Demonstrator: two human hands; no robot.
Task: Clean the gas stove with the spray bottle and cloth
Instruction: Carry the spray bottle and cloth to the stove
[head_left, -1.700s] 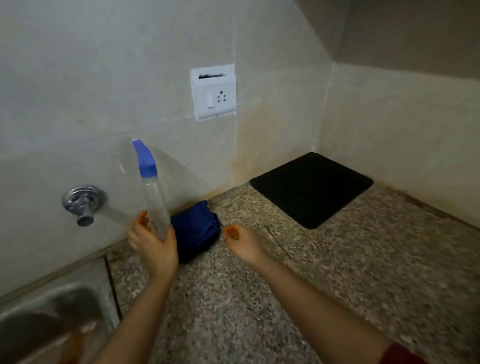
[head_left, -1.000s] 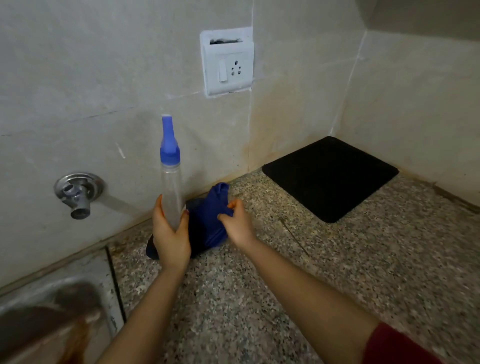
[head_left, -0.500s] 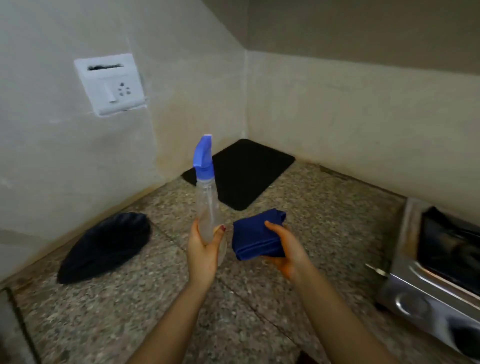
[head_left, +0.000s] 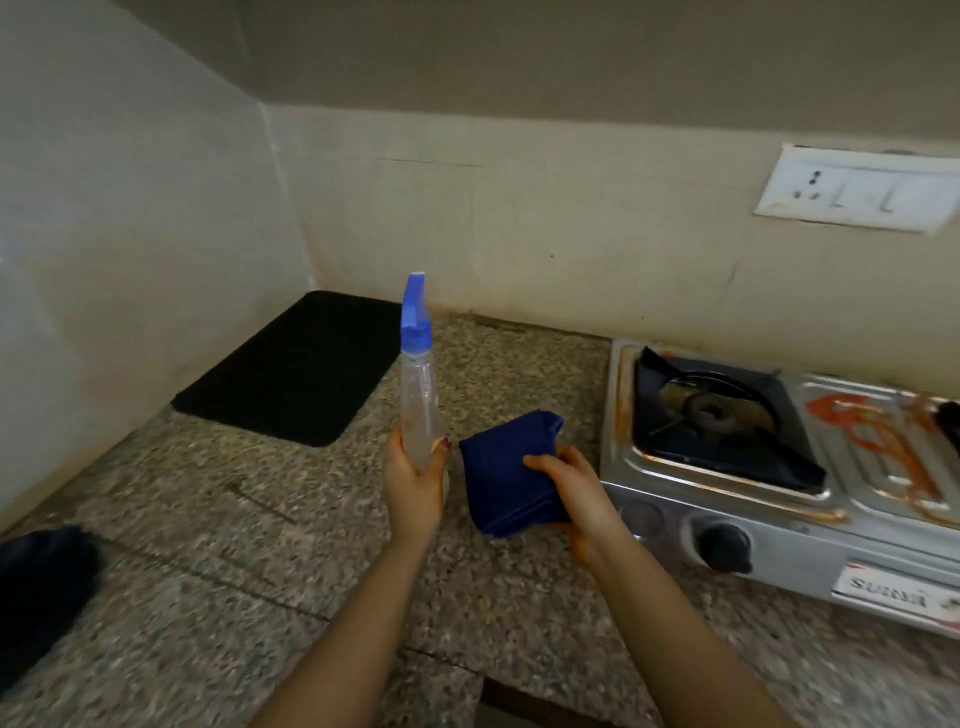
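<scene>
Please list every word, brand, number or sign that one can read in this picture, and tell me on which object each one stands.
"SURIA", blurred, with the middle letters uncertain: on the white label on the front of the gas stove, right of the black knob.
Spray bottle, cloth, socket plate: no readable text.

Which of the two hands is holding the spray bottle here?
The left hand: it grips the spray bottle upright above the counter, while the right hand holds the folded blue cloth beside the stove.
</scene>
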